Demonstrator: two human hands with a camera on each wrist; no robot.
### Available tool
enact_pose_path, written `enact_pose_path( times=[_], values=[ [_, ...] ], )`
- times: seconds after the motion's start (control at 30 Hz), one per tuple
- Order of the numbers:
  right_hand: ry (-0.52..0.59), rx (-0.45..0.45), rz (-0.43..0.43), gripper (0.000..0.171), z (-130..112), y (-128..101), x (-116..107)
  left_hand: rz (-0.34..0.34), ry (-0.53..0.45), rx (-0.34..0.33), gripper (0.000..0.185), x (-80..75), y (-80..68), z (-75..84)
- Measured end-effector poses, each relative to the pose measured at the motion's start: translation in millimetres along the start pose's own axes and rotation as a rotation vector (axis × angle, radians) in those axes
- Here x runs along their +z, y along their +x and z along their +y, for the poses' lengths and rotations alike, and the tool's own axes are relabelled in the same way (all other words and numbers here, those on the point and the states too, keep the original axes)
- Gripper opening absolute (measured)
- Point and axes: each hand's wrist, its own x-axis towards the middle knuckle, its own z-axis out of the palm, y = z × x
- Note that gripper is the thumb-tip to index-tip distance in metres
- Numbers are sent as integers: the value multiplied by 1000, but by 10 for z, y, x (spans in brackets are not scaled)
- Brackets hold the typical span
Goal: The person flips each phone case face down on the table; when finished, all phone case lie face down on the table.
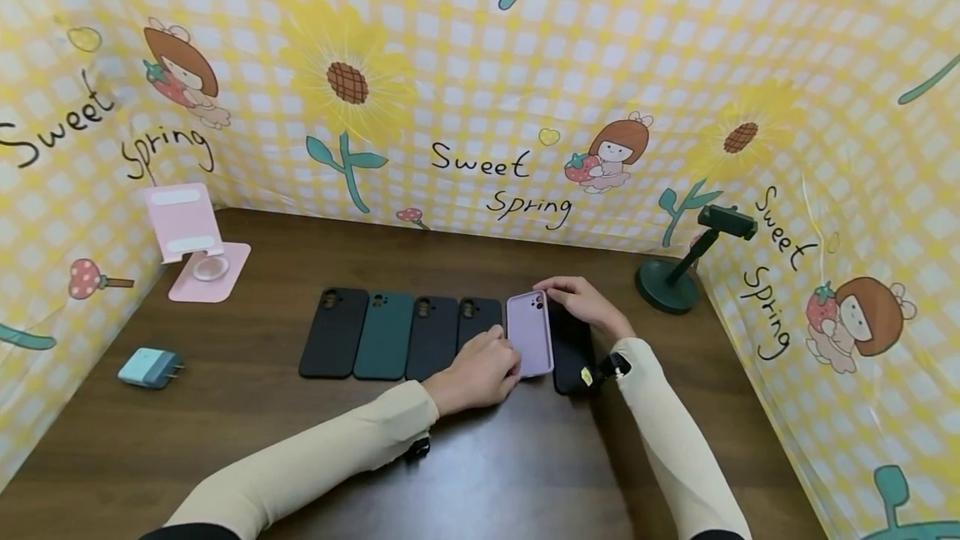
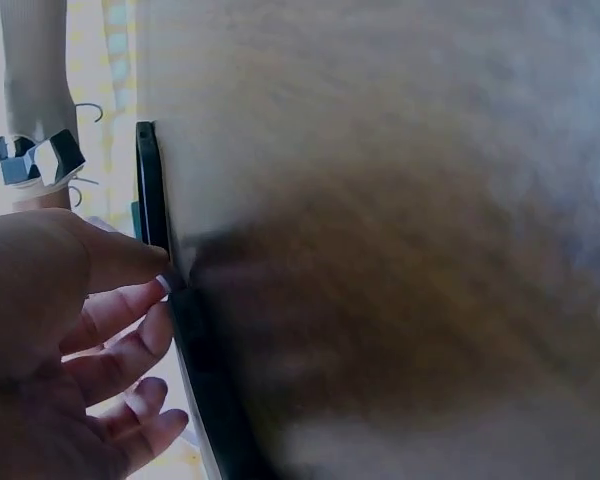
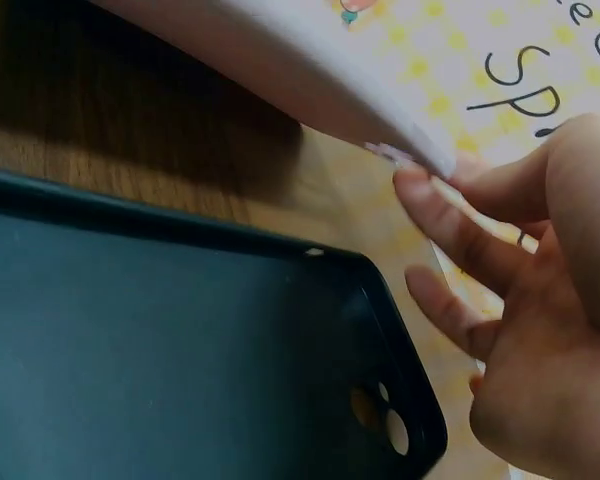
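**newbie_q:** Fingers check, what are your hands doing right now?

**deskwatcher:** Your left hand pinches the near end of the lilac phone case, thumb and fingertips curled round its edge. Your right hand has its fingertips on the far corner by the camera cutout, lightly bent. So you're holding it at both ends. In the right wrist view that corner looks tilted up off the table.

**newbie_q:** Where's it sitting in the line?

**deskwatcher:** Fifth slot, just beside the fourth dark case, with a black case on its other side, partly under your right wrist. That one lies open side up in the right wrist view.

**newbie_q:** So which step is this?

**deskwatcher:** My guess: you're setting the lilac one into the row, or lifting it out, can't tell which. Either way the next bit wants it kept level and square with its neighbours, without nudging the black case next door.

**newbie_q:** Head count?

**deskwatcher:** Six cases: three black-ish in the row, one dark green, one lilac, one black on the right end. Plus one pink phone stand, one dark green stand and one blue charger plug.
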Motion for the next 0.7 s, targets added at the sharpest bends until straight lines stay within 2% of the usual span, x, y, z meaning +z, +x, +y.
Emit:
enact_pose_path(
  times=[0.17, 0.33, 0.43, 0.5, 0.6, 0.7],
  values=[
    [52, -37, -54, 36, 11, -26, -44, -31, -19, 21, 21, -6, 14, -7],
    [48, -81, -84, 41, 17, -13, -59, -49, -56, 27, 18, -11, 8, -8],
    [42, -93, -99, 42, -19, -4, -66, -28, -83, -12, 13, -10, -3, -4],
    [32, -103, -114, 42, -34, 16, -65, -11, -91, -51, 25, -5, -12, 3],
    [23, -110, -150, 41, -62, 40, -60, 4, -85, -88, 66, 0, -21, 15],
    [21, -118, -179, 40, -100, 54, -53, -4, -48, -51, 91, 1, -20, 21]
  ],
)
